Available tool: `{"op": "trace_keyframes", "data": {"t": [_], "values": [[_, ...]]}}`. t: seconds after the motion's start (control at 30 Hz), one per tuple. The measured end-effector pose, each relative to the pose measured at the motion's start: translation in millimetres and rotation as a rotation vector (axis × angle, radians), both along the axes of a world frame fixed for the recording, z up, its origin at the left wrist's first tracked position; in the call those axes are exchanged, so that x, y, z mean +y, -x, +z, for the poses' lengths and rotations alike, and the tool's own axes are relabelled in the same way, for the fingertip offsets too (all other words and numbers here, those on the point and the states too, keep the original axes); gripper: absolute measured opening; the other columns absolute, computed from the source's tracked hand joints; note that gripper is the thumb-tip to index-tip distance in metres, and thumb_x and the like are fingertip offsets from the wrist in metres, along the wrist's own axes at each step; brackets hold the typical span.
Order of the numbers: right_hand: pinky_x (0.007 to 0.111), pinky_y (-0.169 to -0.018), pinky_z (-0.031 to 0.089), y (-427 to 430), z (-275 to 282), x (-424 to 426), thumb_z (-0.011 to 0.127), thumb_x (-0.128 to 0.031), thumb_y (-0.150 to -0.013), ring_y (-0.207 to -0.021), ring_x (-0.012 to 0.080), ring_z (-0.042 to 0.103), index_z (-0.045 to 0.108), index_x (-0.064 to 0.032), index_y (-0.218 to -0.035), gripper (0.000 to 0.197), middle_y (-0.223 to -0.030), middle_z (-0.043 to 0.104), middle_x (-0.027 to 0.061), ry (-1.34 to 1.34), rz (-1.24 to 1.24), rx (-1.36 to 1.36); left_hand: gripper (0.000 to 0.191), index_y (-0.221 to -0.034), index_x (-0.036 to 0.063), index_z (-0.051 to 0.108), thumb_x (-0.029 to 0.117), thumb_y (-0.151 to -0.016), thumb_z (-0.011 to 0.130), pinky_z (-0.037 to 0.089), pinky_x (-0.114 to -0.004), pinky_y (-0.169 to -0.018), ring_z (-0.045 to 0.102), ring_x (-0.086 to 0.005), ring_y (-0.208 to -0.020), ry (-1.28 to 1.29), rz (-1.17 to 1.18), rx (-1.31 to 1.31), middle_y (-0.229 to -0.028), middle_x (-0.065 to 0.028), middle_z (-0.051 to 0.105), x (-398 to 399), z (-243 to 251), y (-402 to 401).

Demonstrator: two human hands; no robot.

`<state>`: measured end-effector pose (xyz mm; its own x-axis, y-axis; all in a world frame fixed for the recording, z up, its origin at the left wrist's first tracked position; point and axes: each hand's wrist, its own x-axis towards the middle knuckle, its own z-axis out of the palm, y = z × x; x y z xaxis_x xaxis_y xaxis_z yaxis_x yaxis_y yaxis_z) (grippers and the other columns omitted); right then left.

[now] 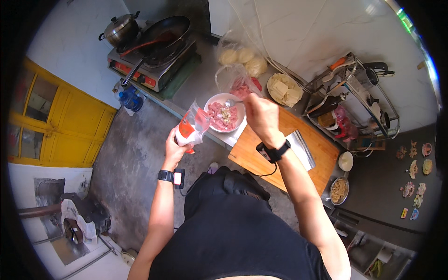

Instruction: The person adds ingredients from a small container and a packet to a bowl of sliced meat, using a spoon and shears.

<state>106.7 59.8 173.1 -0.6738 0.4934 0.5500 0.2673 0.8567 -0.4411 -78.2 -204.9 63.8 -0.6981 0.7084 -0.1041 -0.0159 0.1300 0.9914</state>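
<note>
My left hand (177, 148) grips a clear plastic bag (190, 129) with a red printed patch and white contents, its mouth upward beside the bowl. My right hand (262, 113) holds a metal spoon (230, 102), its head over a white bowl (244, 113). Strips of raw meat (217, 120) lie in the bowl, topped with pale chopped bits and white powder. Just behind the bowl, more raw meat (242, 90) sits in a thin plastic bag. A wooden cutting board (297, 129) lies under my right wrist, bearing a cleaver-like broad blade (301, 148).
A frying pan (168, 29) and red spatula rest on the stove (154, 75), beside a lidded pot (120, 31). A plate of pale sheets (285, 90) stands near a metal rack (350, 84). A small white bowl (345, 161) and a bowl of pale strips (338, 190) stand right.
</note>
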Motion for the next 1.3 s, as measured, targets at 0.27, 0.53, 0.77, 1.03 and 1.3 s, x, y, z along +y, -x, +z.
{"op": "trace_keyframes", "data": {"t": [0.27, 0.53, 0.77, 1.03, 1.3], "values": [[0.044, -0.060, 0.052, -20, -25, 49, 0.062, -0.007, -0.086, -0.070, 0.0332, 0.066, 0.056, -0.0066, -0.085, 0.007, -0.071, 0.063, 0.0138, -0.143, -0.163, -0.094, 0.071, -0.130, 0.0057, 0.054, -0.013, -0.067, 0.079, 0.057, -0.034, -0.090, 0.063, -0.0197, -0.110, -0.014, 0.028, 0.068, -0.120, -0.0045, 0.063, 2, -14, 10], [0.040, -0.060, 0.052, -138, 126, 145, 0.067, -0.008, -0.089, -0.067, 0.0337, 0.068, 0.067, -0.0080, -0.089, 0.000, -0.075, 0.069, 0.0147, -0.252, -0.758, 0.457, 0.077, -0.137, 0.0028, 0.048, 0.006, -0.070, 0.084, 0.055, -0.034, -0.093, 0.064, -0.0195, -0.109, -0.076, -0.181, -0.236, -0.123, -0.0066, 0.062, 39, 50, -26], [0.043, -0.063, 0.054, -215, 173, 231, 0.067, -0.015, -0.091, -0.069, 0.0359, 0.070, 0.069, -0.0086, -0.090, 0.006, -0.074, 0.070, 0.0156, -0.460, -1.058, 0.462, 0.067, -0.131, 0.0040, 0.054, 0.010, -0.072, 0.083, 0.058, -0.035, -0.087, 0.067, -0.0211, -0.102, 0.028, -0.282, -0.494, -0.117, -0.0067, 0.064, 49, 65, -59], [0.047, -0.070, 0.057, -225, 168, 296, 0.069, -0.025, -0.089, -0.079, 0.0367, 0.072, 0.070, -0.0124, -0.091, 0.013, -0.081, 0.073, 0.0157, -0.402, -1.174, 0.069, 0.073, -0.129, 0.0052, 0.055, 0.013, -0.065, 0.090, 0.060, -0.032, -0.062, 0.069, -0.0194, -0.080, 0.018, -0.361, -0.396, -0.102, -0.0079, 0.068, 47, 83, -101], [0.040, -0.079, 0.058, -205, 165, 189, 0.073, -0.044, -0.090, -0.088, 0.0279, 0.073, 0.059, -0.0129, -0.136, 0.057, -0.095, 0.075, 0.0136, -0.239, -0.819, 0.049, 0.071, -0.132, 0.0046, 0.055, 0.027, -0.071, 0.083, 0.055, -0.035, -0.086, 0.065, -0.0187, -0.103, -0.062, -0.409, -0.267, -0.123, -0.0069, 0.064, 37, 91, -139]]}}
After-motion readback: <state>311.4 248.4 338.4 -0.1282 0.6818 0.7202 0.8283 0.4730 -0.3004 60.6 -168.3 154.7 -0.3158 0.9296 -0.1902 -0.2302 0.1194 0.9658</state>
